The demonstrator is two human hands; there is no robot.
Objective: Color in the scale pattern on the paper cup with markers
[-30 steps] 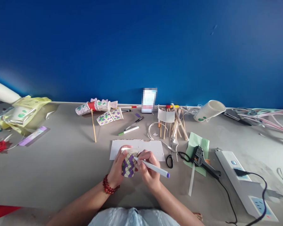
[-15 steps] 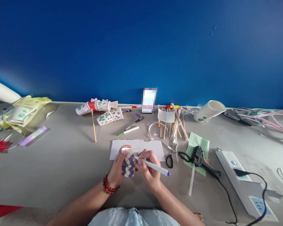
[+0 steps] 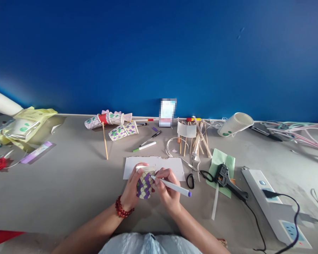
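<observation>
My left hand (image 3: 131, 192) is wrapped round a paper cup (image 3: 145, 183) drawn with a scale pattern, partly filled in purple. It holds the cup upright just above the grey table (image 3: 69, 183). My right hand (image 3: 167, 188) pinches a white marker (image 3: 175, 187) with a purple end cap, its tip touching the cup's right side near the rim. A white sheet of paper (image 3: 172, 165) lies just behind both hands.
Decorated cups on a stick (image 3: 108, 120) and loose markers (image 3: 145, 145) lie further back. Wooden sticks (image 3: 197, 139), scissors (image 3: 194, 179), a glue gun (image 3: 228, 181) on green paper and a power strip (image 3: 272, 204) sit to the right. A tipped white cup (image 3: 234, 124) and yellow bags (image 3: 26, 123) flank the far edge.
Almost nothing has moved. The marker tip has shifted slightly on the cup's side while both hands keep their grip.
</observation>
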